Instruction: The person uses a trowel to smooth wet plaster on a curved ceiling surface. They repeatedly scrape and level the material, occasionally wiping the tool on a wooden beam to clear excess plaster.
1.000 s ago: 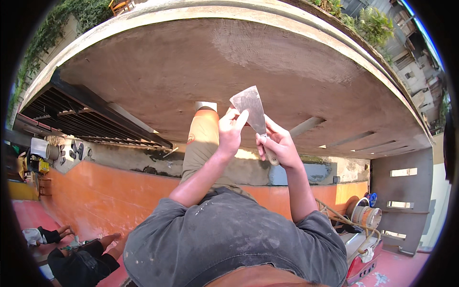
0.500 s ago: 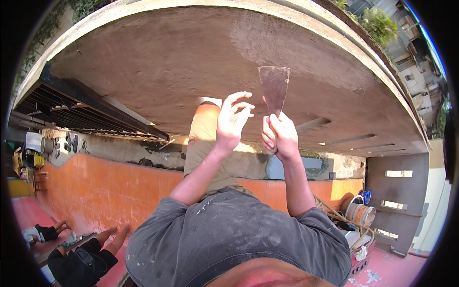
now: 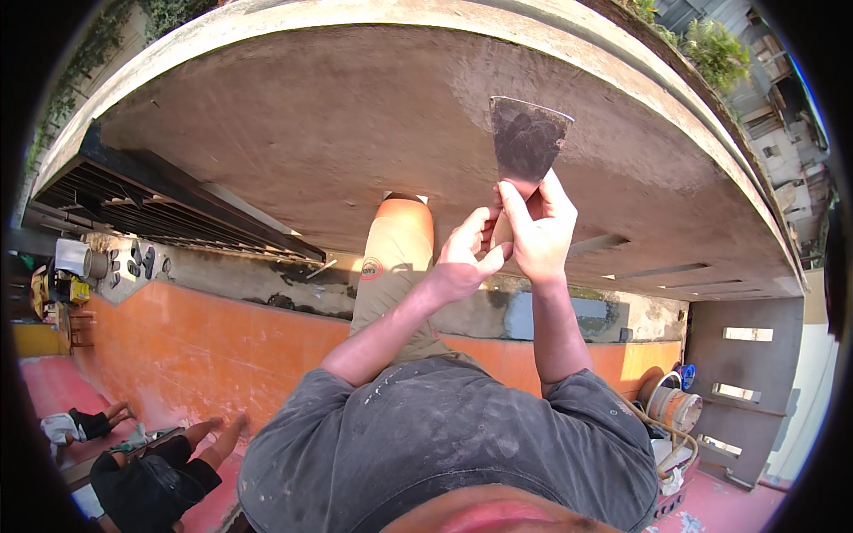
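A putty knife [image 3: 529, 138] with a broad, dark, stained blade is held up in front of the grey-brown plastered wall [image 3: 293, 115]. Its blade points up and away from me. My right hand [image 3: 540, 235] grips it near the base of the blade, the thumb along the tool. Lower down, my left hand [image 3: 466, 253] has its fingers and thumb closed round the handle, which is mostly hidden between both hands. A lighter, damp-looking patch [image 3: 622, 142] of plaster lies behind and to the right of the blade.
Dark metal bars [image 3: 151, 204] run along the wall at the left. A stained bucket [image 3: 675, 407] stands at the lower right near a slotted grey wall [image 3: 746, 377]. Two people [image 3: 151, 484] are at the lower left on the pink floor. Orange tiling [image 3: 213, 342] lies below the wall.
My left hand has come right and down from open air to close on the putty knife's handle. The blade has risen slightly and turned, showing its face more broadly.
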Demonstrator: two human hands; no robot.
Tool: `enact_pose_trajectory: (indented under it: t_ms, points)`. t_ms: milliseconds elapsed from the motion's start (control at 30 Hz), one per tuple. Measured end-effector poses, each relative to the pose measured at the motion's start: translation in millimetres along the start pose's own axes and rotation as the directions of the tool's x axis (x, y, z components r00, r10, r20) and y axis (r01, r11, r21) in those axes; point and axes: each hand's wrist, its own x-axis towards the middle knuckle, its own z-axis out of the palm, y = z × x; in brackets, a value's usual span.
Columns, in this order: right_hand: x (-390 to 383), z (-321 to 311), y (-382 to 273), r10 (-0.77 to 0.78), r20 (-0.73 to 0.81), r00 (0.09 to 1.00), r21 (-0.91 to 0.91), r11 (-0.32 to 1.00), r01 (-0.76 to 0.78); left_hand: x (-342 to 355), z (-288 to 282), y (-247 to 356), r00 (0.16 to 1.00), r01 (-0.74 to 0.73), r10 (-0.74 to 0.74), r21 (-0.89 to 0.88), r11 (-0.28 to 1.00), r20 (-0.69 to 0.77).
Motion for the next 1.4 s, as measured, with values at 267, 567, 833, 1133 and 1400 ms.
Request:
enact_pose_trajectory:
  t_ms: [267, 567, 833, 1133, 1400]
  points:
    - [29.2, 7.9, -2.5, -0.11, -0.103, 0.989, -0.073, 0.992, 0.102, 9.7, -1.2, -2.0, 0.996, -0.087, 0.058, 0.507, 0.858, 0.074]
    - [10.2, -17.4, 14.5, 0.167, -0.318, 0.933, -0.035, 0.982, -0.188, 15.3, 9.5, -31.6, 0.95, 0.079, -0.222, 0.517, 0.852, 0.22]
    - [7.1, -28.4, 30.8, 0.089, -0.355, 0.931, -0.042, 0.993, -0.111, 23.7, 9.6, -69.1, 0.905, 0.297, -0.358, 0.261, 0.918, 0.231]
    - [25.9, -22.3, 35.8, 0.086, -0.324, 0.942, -0.017, 0.995, -0.097, 27.4, 10.7, -73.6, 0.949, 0.233, -0.268, 0.206, 0.951, 0.167]
    - [22.5, -13.3, 31.2, 0.179, -0.361, 0.915, 0.007, 0.982, -0.189, 12.1, 23.5, -65.5, 0.95, 0.305, -0.305, -0.402, 0.863, 0.066]
